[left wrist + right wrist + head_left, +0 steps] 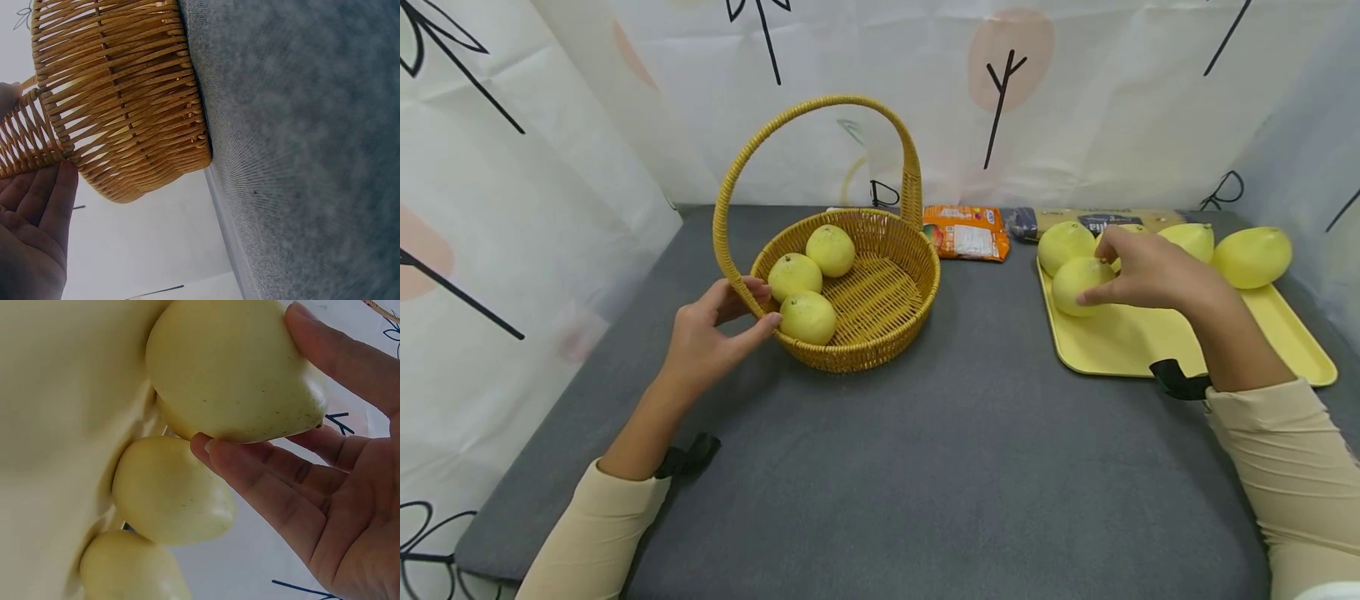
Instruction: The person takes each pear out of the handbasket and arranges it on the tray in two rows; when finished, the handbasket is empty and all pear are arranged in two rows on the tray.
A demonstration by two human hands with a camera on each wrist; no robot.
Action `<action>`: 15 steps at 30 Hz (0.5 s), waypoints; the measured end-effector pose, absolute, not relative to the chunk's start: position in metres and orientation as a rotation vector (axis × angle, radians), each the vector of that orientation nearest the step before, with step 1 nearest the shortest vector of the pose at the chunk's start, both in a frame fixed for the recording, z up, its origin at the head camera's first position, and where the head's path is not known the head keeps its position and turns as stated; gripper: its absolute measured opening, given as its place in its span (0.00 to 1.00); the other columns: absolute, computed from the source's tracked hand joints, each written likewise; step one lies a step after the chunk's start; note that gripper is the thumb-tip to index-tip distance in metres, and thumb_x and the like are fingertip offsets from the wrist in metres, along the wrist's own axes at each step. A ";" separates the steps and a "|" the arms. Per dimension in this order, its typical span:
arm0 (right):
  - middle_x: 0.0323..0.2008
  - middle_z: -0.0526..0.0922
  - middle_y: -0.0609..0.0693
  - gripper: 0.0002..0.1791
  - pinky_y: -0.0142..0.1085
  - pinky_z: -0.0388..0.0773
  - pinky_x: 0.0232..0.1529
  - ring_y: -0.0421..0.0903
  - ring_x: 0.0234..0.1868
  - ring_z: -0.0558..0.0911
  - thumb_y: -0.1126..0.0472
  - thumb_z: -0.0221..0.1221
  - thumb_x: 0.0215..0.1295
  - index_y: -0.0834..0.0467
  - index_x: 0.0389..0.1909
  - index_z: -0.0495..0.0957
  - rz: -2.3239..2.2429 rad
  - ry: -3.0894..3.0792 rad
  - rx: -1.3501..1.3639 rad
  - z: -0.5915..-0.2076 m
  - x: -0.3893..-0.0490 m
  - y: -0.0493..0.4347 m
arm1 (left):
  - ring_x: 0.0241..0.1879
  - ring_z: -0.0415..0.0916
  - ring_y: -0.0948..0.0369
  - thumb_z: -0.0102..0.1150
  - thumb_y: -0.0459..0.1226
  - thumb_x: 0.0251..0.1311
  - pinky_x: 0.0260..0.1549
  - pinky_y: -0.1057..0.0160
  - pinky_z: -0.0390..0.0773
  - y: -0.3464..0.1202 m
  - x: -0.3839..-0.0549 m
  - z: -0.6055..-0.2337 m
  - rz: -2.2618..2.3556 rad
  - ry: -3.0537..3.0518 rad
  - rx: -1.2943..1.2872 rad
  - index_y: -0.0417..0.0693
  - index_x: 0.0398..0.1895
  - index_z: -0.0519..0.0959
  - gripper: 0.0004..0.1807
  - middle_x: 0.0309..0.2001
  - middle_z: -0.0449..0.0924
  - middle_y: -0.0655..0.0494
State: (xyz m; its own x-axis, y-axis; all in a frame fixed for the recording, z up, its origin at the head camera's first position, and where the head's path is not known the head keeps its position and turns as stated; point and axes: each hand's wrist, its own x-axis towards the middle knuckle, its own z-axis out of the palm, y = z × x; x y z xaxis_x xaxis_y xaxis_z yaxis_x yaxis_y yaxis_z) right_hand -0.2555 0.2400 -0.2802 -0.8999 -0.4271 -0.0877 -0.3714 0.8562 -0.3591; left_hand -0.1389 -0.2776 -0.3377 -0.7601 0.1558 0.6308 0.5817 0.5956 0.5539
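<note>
A yellow wicker basket (880, 350) with a tall arched handle holds three pale yellow fruits (807, 317) along its left side. My left hand (711, 329) grips the handle's base at the basket's left rim, thumb on the near side; the left wrist view shows its fingers under the woven handle (25, 140). Over the yellow tray (1105, 354) at the right, my right hand (1157, 271) pinches the nearest round, pale yellow fruit (1075, 287) between thumb and fingers. In the right wrist view this fruit (231, 369) has a tapered end and seems to sit on the tray.
Several more pale yellow fruits (1253, 257) lie along the tray's back part. Behind, against the patterned white cloth (910, 50), lie an orange packet (966, 233) and a long clear-and-yellow package (1022, 223). Grey fabric (925, 467) covers the table.
</note>
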 end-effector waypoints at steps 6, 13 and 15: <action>0.46 0.76 0.67 0.33 0.49 0.71 0.35 0.55 0.37 0.73 0.51 0.74 0.57 0.68 0.48 0.67 -0.476 2.859 -0.636 -0.282 -0.256 0.239 | 0.46 0.84 0.50 0.75 0.26 0.50 0.47 0.70 0.81 -0.277 -0.140 -0.337 -1.073 -2.297 -0.587 0.38 0.54 0.78 0.26 0.48 0.85 0.50; 0.54 0.74 0.72 0.33 0.58 0.75 0.45 0.66 0.51 0.76 0.51 0.72 0.61 0.69 0.53 0.67 -0.509 2.843 -0.651 -0.280 -0.255 0.237 | 0.45 0.84 0.52 0.74 0.21 0.47 0.47 0.73 0.80 -0.271 -0.136 -0.332 -1.048 -2.283 -0.592 0.33 0.52 0.78 0.26 0.47 0.85 0.44; 0.55 0.74 0.73 0.33 0.60 0.74 0.48 0.67 0.54 0.75 0.50 0.71 0.62 0.70 0.54 0.68 -0.512 2.840 -0.648 -0.280 -0.254 0.238 | 0.45 0.84 0.50 0.74 0.19 0.46 0.47 0.73 0.80 -0.269 -0.134 -0.330 -1.043 -2.283 -0.589 0.30 0.51 0.77 0.26 0.46 0.84 0.41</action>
State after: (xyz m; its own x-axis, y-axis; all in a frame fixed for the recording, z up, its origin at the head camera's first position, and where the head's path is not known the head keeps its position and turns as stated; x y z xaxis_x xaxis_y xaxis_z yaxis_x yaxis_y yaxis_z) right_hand -0.2543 0.2375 -0.2802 -0.8879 -0.4489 -0.1007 -0.3854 0.8453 -0.3699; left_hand -0.1341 -0.2688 -0.3299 -0.7493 0.1576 0.6433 0.5894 0.6017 0.5391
